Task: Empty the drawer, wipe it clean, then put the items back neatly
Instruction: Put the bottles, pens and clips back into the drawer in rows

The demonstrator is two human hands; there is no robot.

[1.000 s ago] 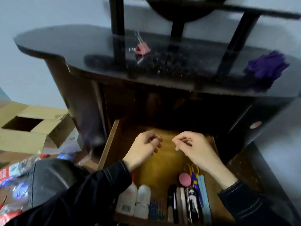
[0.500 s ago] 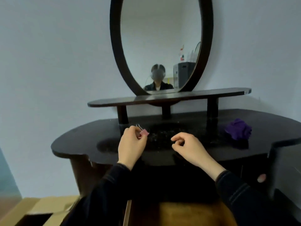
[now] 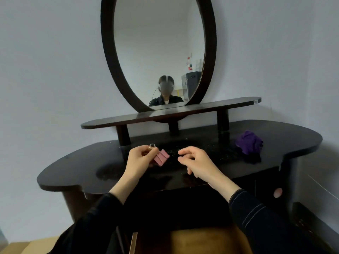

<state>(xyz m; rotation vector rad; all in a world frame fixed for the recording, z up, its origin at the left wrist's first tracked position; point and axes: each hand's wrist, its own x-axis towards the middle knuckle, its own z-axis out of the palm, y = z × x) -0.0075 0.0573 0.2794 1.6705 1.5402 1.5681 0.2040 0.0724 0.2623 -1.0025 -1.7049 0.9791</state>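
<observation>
Over the glossy dark worktop (image 3: 73,173) of a dressing table, the left hand (image 3: 139,160) pinched the silver wire handle (image 3: 152,145) of a pink binder clip (image 3: 161,157) between thumb and fingertips; its grip was closed round that wire alone. The clip's body hung tilted just to the right of the fingers. It sat low over the surface, though whether it touched the worktop could not be told. Near it, across a small gap, the right hand (image 3: 198,164) hovered with its fingers loosely curled. Its grip was slack, the thumb and forefinger tips were close together, and nothing was visible between them. Both wrists came out of dark sleeves with pale stitching. A crumpled purple cloth (image 3: 249,144) lay on the worktop well to the right, apart from both hands. Behind them a narrow raised shelf (image 3: 201,109) stood on short posts, and above it rose an oval mirror (image 3: 108,70) in a dark frame, reflecting a person in a headset. The open drawer (image 3: 201,241) showed only as a strip of brown wooden floor at the bottom edge, below the arms; its contents were out of sight. A round pink knob (image 3: 278,192) sat on the cabinet front at lower right, and a corner of a cardboard box (image 3: 23,246) showed at lower left.
</observation>
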